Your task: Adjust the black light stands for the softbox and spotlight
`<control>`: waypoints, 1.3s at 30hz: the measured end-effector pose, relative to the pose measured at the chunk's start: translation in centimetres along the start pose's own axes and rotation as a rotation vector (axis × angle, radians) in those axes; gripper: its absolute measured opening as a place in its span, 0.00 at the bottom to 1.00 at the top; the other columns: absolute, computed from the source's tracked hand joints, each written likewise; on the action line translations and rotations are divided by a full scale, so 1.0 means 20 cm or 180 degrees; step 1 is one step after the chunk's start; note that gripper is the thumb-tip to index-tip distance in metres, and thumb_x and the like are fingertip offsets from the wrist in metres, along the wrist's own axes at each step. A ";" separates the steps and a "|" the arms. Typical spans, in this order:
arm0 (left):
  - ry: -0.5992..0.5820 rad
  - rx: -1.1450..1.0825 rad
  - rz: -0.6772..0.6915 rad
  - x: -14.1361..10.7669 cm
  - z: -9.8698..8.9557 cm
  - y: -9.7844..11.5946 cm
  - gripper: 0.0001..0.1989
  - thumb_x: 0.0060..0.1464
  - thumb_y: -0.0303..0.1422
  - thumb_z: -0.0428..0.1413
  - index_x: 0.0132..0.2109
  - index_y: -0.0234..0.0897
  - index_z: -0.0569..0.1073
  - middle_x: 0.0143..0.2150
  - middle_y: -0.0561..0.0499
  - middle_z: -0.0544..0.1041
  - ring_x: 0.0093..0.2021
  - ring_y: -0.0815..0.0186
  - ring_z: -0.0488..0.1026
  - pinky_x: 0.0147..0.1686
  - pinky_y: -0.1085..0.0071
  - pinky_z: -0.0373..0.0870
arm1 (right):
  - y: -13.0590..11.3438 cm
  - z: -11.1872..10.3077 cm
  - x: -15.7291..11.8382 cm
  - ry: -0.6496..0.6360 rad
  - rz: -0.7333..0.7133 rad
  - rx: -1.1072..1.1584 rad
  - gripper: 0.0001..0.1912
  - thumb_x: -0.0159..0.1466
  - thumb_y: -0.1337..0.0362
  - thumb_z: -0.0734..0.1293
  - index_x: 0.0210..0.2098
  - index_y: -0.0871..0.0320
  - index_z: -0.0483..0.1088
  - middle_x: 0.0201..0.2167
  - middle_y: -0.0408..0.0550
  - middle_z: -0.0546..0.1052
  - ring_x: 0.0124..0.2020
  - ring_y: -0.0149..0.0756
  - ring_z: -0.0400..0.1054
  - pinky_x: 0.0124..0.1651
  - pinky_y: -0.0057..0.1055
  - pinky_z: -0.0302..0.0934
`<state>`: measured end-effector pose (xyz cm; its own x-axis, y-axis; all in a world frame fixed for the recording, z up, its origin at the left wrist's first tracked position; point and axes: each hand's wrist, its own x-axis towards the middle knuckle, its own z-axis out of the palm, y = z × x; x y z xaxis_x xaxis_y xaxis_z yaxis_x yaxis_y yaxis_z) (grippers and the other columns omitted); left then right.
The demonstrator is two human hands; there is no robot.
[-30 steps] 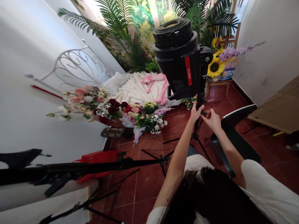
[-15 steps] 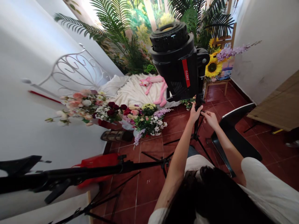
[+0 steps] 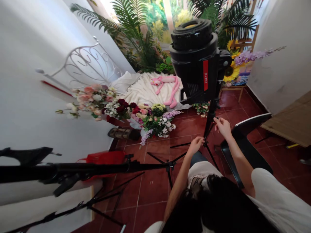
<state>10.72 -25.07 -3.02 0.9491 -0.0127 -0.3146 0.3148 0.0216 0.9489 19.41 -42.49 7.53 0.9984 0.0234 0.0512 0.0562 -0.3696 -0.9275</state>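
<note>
Red floor tiles run between white walls in our head view, with palm fronds at the back. Before us stands a black studio light (its red label reads ZHEYU), mounted on a black light stand. Our two hands are apart from each other. Our right hand has its thumb and fingers drawn together at the side of the stand's column, just below the light; we cannot tell whether they grip it. Our left hand is lower, fingers bent, its fingertips by the stand near where the legs spread; contact is unclear. A black chair is beside our right arm. Beyond lie a pink plush toy on a cream blanket and, nearer, artificial flowers. Another black stand reaches in from our left, near a red bag.
</note>
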 end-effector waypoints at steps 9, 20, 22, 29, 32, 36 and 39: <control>0.2465 0.0359 -0.1403 -0.83 -0.75 -0.48 0.17 0.53 0.48 0.58 0.34 0.37 0.72 0.37 0.45 0.81 0.50 0.52 0.78 0.51 0.59 0.73 | 0.03 0.07 0.00 -0.0015 0.0467 0.0532 0.32 0.58 0.33 0.65 0.18 0.55 0.68 0.11 0.45 0.69 0.11 0.31 0.58 0.16 0.29 0.52; 0.4391 0.0086 0.1046 -1.00 -0.90 0.01 0.26 0.57 0.52 0.55 0.55 0.41 0.66 0.58 0.42 0.73 0.59 0.60 0.71 0.62 0.61 0.67 | -0.10 0.57 -0.07 -0.1978 -0.0056 0.0344 0.33 0.55 0.31 0.66 0.20 0.57 0.74 0.13 0.45 0.70 0.14 0.31 0.61 0.18 0.29 0.54; 0.4450 -0.0120 0.1182 -0.92 -0.91 0.10 0.29 0.57 0.57 0.53 0.54 0.39 0.67 0.54 0.43 0.75 0.56 0.59 0.72 0.57 0.63 0.70 | -0.16 0.66 -0.10 -0.2239 -0.0189 0.0296 0.33 0.56 0.31 0.65 0.21 0.57 0.74 0.13 0.45 0.70 0.14 0.31 0.62 0.19 0.29 0.55; 0.4462 -0.0628 0.2009 -0.77 -1.05 0.12 0.33 0.54 0.66 0.47 0.40 0.38 0.70 0.36 0.48 0.75 0.36 0.65 0.73 0.40 0.68 0.72 | -0.35 0.94 -0.19 -0.2988 -0.0788 0.0191 0.33 0.60 0.33 0.64 0.22 0.58 0.75 0.15 0.44 0.69 0.17 0.31 0.62 0.23 0.29 0.56; 0.4373 -0.0579 0.2113 -0.75 -1.08 0.08 0.34 0.53 0.67 0.47 0.39 0.38 0.70 0.33 0.49 0.73 0.31 0.67 0.71 0.34 0.70 0.69 | -0.43 1.08 -0.26 -0.3371 -0.0871 0.0285 0.32 0.61 0.35 0.63 0.23 0.58 0.74 0.16 0.43 0.68 0.19 0.30 0.61 0.24 0.28 0.56; 0.4392 -0.0416 0.2100 -0.73 -1.10 0.04 0.34 0.55 0.65 0.45 0.39 0.37 0.71 0.32 0.49 0.74 0.31 0.67 0.71 0.34 0.71 0.69 | -0.50 1.34 -0.37 -0.3760 -0.0983 0.0454 0.29 0.62 0.36 0.62 0.38 0.57 0.74 0.26 0.45 0.74 0.24 0.32 0.65 0.27 0.28 0.60; 0.4470 -0.0219 0.2060 -0.72 -1.11 0.03 0.33 0.58 0.64 0.44 0.38 0.37 0.72 0.34 0.48 0.75 0.35 0.66 0.73 0.39 0.70 0.71 | -0.56 1.54 -0.46 -0.3721 -0.1461 0.0571 0.31 0.63 0.36 0.60 0.49 0.56 0.70 0.42 0.53 0.78 0.39 0.39 0.72 0.39 0.35 0.68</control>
<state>-2.73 -2.75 1.51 0.1477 0.9328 0.3287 -0.1755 -0.3024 0.9369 9.56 -9.88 5.97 0.2842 0.9526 0.1088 0.3027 0.0185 -0.9529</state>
